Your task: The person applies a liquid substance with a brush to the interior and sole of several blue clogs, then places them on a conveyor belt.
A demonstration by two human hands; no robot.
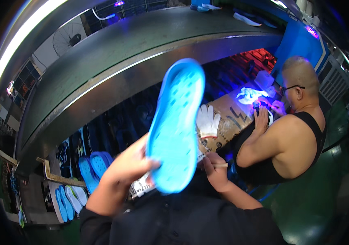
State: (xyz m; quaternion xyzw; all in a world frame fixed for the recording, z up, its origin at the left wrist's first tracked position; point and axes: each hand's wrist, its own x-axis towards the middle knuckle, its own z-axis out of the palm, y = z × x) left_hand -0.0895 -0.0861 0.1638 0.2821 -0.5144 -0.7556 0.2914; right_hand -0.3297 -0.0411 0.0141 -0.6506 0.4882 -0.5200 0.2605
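A bright blue shoe sole (pixel 176 126) fills the middle of the view, tilted upright with its cupped, hole-patterned face toward me. My left hand (pixel 127 165) grips it by the left edge near its lower end, thumb over the rim. Lower and to the right, my right hand (pixel 216 173) is closed around a thin pale stick-like handle (pixel 221 165); the tool's other end is hidden. That hand is beside the cardboard-covered surface (pixel 228 108), where a white knitted glove (pixel 208 121) lies.
A long green conveyor belt (pixel 121 55) with a metal edge runs across the back, bearing soles (pixel 246 19). At right, a co-worker (pixel 282 141) bends over purple-lit work. Blue soles (pixel 88 173) and white ones (pixel 74 199) stand at lower left.
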